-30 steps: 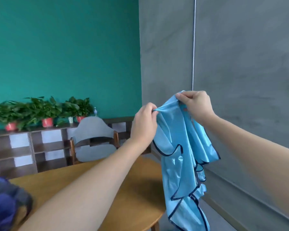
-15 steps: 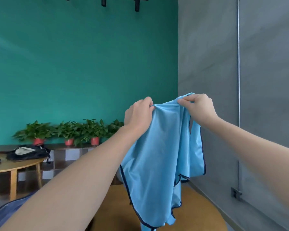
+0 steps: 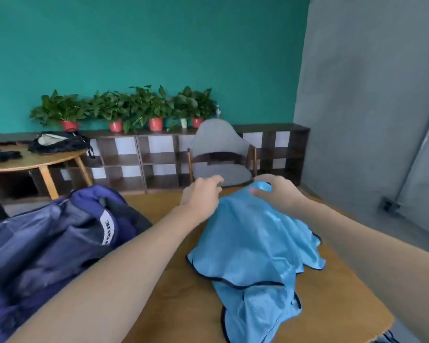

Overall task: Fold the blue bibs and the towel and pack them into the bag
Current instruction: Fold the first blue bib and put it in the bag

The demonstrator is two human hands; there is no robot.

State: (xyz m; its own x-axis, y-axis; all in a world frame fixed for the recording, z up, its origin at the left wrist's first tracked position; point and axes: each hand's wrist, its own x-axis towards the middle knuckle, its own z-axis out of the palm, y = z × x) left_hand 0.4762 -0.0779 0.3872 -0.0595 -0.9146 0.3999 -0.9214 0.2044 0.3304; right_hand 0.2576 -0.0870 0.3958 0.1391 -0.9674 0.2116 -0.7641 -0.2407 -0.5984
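Note:
A light blue bib (image 3: 255, 246) with dark trim lies rumpled on the wooden table (image 3: 183, 308), its lower part bunched toward me. My right hand (image 3: 278, 194) pinches the bib's far top edge with curled fingers. At the bib's far left corner is my left hand (image 3: 203, 198), its fingers stretched forward and blurred, touching the cloth's edge. A dark blue backpack (image 3: 55, 238) stands open on the table to the left of my left arm. A scrap of another blue cloth (image 3: 388, 339) peeks below the table's near right edge. No towel is in view.
A grey chair (image 3: 219, 147) stands just beyond the table's far edge. Behind it a low shelf (image 3: 270, 149) carries potted plants (image 3: 124, 110). A second round table (image 3: 35, 159) with a black bag sits far left. A grey wall (image 3: 372, 120) runs along the right.
The bib, held up in the air by both hands before, now lies on the table. Both hands came down with it, and my left hand's fingers have straightened. The view tilted down.

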